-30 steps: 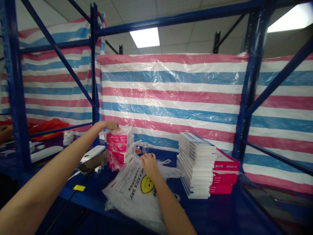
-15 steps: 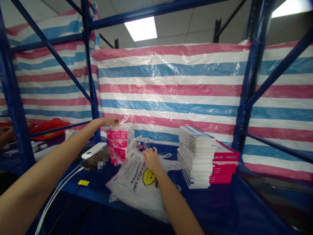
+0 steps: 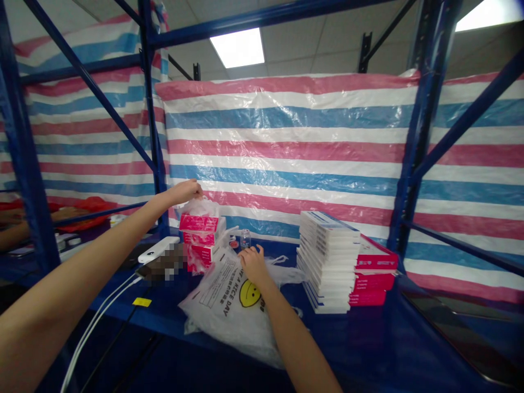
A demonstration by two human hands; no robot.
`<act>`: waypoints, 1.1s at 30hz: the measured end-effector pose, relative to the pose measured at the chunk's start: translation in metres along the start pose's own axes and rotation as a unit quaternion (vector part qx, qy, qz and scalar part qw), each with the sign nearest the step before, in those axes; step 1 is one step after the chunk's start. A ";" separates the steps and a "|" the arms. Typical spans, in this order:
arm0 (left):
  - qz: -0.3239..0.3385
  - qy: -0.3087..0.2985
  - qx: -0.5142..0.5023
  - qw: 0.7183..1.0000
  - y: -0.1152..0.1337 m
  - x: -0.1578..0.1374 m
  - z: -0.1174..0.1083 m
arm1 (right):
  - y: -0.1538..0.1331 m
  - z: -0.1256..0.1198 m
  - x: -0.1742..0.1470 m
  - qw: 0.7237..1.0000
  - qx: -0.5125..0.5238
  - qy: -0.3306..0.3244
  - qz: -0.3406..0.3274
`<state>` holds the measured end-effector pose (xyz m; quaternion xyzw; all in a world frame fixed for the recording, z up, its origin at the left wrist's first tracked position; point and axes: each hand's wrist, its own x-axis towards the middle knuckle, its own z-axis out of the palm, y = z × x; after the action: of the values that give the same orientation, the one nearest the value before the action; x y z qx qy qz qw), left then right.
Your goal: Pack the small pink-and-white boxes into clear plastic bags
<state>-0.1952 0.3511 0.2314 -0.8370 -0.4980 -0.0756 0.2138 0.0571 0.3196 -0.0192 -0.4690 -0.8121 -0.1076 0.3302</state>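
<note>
We see a short stack of pink-and-white boxes point(image 3: 199, 224) at the back left of the blue shelf point(image 3: 161, 314), its printed pink sides facing us. Thin, crinkled clear film point(image 3: 201, 206) wraps it, glossy over the front and gathered into a loose peak above the top box. In front, a translucent printed bag point(image 3: 213, 322) spreads flat and rumpled, with black lettering, "HAVE A NICE DAY" partly readable, and a yellow smiley. We cannot tell whether film and bag are one piece.

Our left hand point(image 3: 186, 190) is just above the stack, its fingers bent nearly closed on the peak of the film; the exact pinch is hidden behind the knuckles. Our right hand point(image 3: 251, 263) lies on the upper part of the printed bag, fingers loosely curled and slightly apart, the thumb off to the right; we cannot tell whether they pinch any plastic.

Just beyond the right hand is a small clear jar point(image 3: 245, 239). Left of the wrapped stack lie a white power bank point(image 3: 155, 250) and a dark phone point(image 3: 152, 271). To the right, a taller stack of white boxes point(image 3: 325, 267) stands against more pink boxes point(image 3: 369, 285).
</note>
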 end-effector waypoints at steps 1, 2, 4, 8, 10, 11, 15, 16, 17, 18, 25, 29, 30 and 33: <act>0.004 0.011 0.003 1.000 0.004 -0.001 -0.006 | 0.000 0.000 0.000 1.000 0.001 0.001 0.000; 0.009 0.026 0.011 1.000 0.010 -0.003 -0.012 | 0.000 0.000 0.000 1.000 0.003 0.002 0.001; 0.020 0.070 0.045 0.996 0.024 -0.008 -0.024 | -0.002 0.000 0.000 1.000 0.007 -0.002 0.007; 0.026 0.169 0.106 0.980 0.057 -0.017 -0.037 | -0.012 0.001 -0.001 0.999 0.034 0.000 -0.007; 0.022 0.200 0.101 0.974 0.071 -0.020 -0.035 | -0.017 -0.005 0.003 0.995 0.082 0.053 0.020; 0.014 0.210 0.091 0.973 0.078 -0.022 -0.032 | -0.018 -0.011 0.008 0.986 0.126 0.094 0.062; -0.010 0.245 0.055 0.968 0.107 -0.029 -0.019 | -0.012 -0.057 0.033 0.902 0.316 0.189 0.224; -0.008 0.258 0.053 0.965 0.115 -0.031 -0.015 | -0.007 -0.073 0.038 0.899 0.334 0.178 0.222; -0.003 0.271 0.053 0.961 0.125 -0.033 -0.011 | -0.003 -0.090 0.041 0.896 0.359 0.155 0.212; 0.001 0.283 0.052 0.958 0.134 -0.035 -0.007 | 0.001 -0.107 0.043 0.885 0.412 0.112 0.185; -0.001 0.283 -0.004 0.959 0.187 -0.037 0.037 | 0.008 -0.144 0.019 0.934 0.349 -0.059 0.060; 0.002 0.266 -0.024 0.964 0.204 -0.043 0.061 | 0.009 -0.113 0.002 0.968 0.203 -0.013 0.144; 0.010 0.257 -0.026 0.966 0.206 -0.046 0.066 | 0.010 -0.108 -0.002 0.970 0.188 -0.001 0.155; 0.059 0.221 -0.019 0.973 0.201 -0.057 0.082 | 0.013 -0.100 -0.015 0.971 0.167 0.024 0.169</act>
<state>-0.0564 0.2581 0.0818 -0.8314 -0.3862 -0.2555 0.3073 0.1165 0.2680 0.0453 -0.5347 -0.7194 0.0754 0.4369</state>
